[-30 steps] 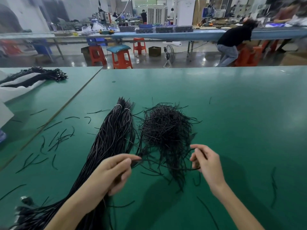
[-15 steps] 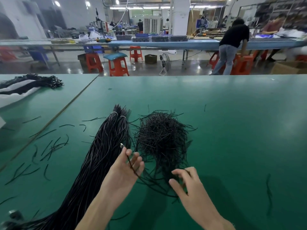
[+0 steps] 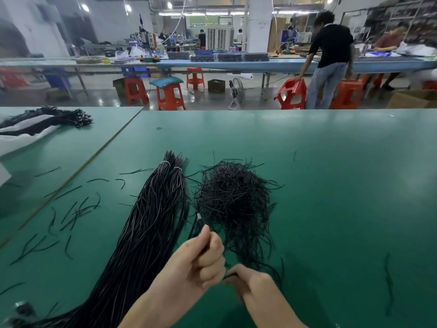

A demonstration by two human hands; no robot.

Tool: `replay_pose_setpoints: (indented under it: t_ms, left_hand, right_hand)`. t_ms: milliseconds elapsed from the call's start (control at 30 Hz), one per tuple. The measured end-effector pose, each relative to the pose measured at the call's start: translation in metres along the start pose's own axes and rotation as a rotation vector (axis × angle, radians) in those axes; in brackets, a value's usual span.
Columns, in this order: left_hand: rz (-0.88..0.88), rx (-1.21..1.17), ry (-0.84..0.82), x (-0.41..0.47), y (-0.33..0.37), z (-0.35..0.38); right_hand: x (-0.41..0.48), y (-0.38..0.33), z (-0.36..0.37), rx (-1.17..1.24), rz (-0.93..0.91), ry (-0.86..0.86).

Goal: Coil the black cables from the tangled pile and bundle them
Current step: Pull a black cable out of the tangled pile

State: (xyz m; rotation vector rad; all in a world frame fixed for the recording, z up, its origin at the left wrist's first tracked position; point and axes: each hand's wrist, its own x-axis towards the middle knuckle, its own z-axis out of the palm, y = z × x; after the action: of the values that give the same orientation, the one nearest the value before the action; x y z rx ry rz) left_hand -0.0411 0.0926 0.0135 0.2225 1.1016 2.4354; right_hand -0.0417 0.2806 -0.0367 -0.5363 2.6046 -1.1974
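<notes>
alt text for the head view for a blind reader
The left hand grips a thin black cable while the right hand pinches it, over a green table. Beyond lie a tangled pile and a long tied bundle.

Loads of bare green table (image 3: 343,185) right of the tangled pile (image 3: 234,197). Blocked on its left by the long cable bundle (image 3: 151,221), loose offcuts (image 3: 75,211) scattered beyond.

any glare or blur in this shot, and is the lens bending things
Head view: pale glare on the green table at right; upper corners smeared and stretched by the wide lens; the tangled pile and the left hand are fairly sharp; soft shadow beside the right hand.
</notes>
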Motion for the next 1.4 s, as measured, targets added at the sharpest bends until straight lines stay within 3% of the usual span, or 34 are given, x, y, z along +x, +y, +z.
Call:
replay_pose_setpoints:
  t_ms: [167,333,400,533,633,833,933,1100,1267,1333,1400]
  left_hand:
    - [-0.047,0.292,-0.113,-0.012,-0.001,-0.004]
    - [-0.268,0.987,-0.176,0.001,-0.019,-0.015]
    - [-0.218,1.022,-0.066,0.008,-0.033,-0.019]
    - [0.103,1.09,0.247,0.022,-0.049,-0.035]
    - [0.128,0.779,0.279,0.031,-0.053,-0.044]
    - [0.142,-0.277,0.289,0.063,-0.036,-0.035]
    - [0.135,-0.448,0.243,0.064,-0.018,-0.035]
    - [-0.055,-0.182,0.067,0.052,-0.017,-0.035]
    - [-0.233,0.716,-0.149,0.04,-0.027,-0.034]
    - [-0.265,0.866,-0.213,0.034,-0.035,-0.03]
    - [-0.217,1.016,-0.157,0.034,-0.045,-0.031]
  right_hand:
    - [0.003,0.015,-0.026,0.057,-0.071,-0.008]
    - [0.023,0.02,-0.037,-0.084,-0.028,-0.034]
    - [0.026,0.011,-0.038,0.013,-0.055,0.012]
    - [0.027,-0.006,-0.036,0.201,-0.088,0.102]
    - [0.026,-0.015,-0.03,0.253,-0.119,0.151]
    - [0.029,-0.008,-0.002,0.187,-0.185,0.184]
    - [0.024,0.012,0.012,0.25,-0.109,0.164]
    - [0.023,0.042,0.003,0.101,-0.111,0.18]
    - [0.03,0.053,-0.016,-0.183,-0.094,0.031]
    - [0.035,0.048,-0.021,-0.181,-0.054,0.004]
    - [0.043,0.038,-0.026,-0.198,-0.029,0.043]
